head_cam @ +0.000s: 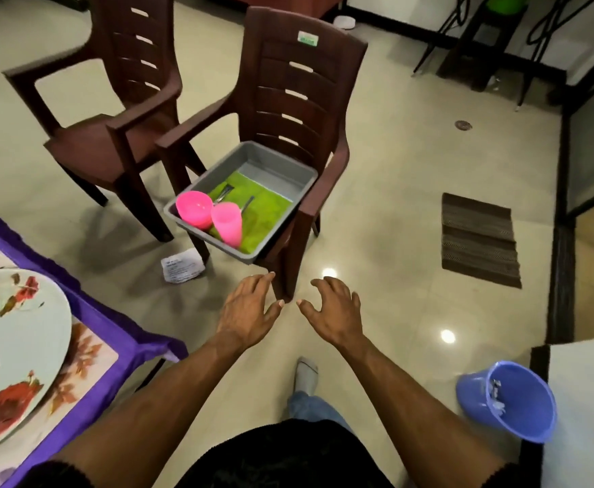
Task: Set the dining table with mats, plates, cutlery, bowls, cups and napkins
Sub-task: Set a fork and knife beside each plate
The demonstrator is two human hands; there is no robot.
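Observation:
A grey tray (281, 163) rests on the seat of a brown plastic chair (299, 86). Inside it are a pink bowl (194, 208), a pink cup (227, 223), a green cloth (267, 213) and some cutlery (225, 193) lying on the cloth. My left hand (249, 311) and my right hand (334, 309) are stretched out side by side below the tray, fingers relaxed, holding nothing. At the left edge, a floral plate (10, 346) sits on a floral mat (87, 353) over the purple-clothed table (123, 329).
A second brown chair (112, 100) stands left of the first. A crumpled paper (182, 265) lies on the floor by the chair leg. A blue bucket (510, 399) stands at lower right beside a white surface (584, 399). A dark floor mat (478, 237) lies to the right.

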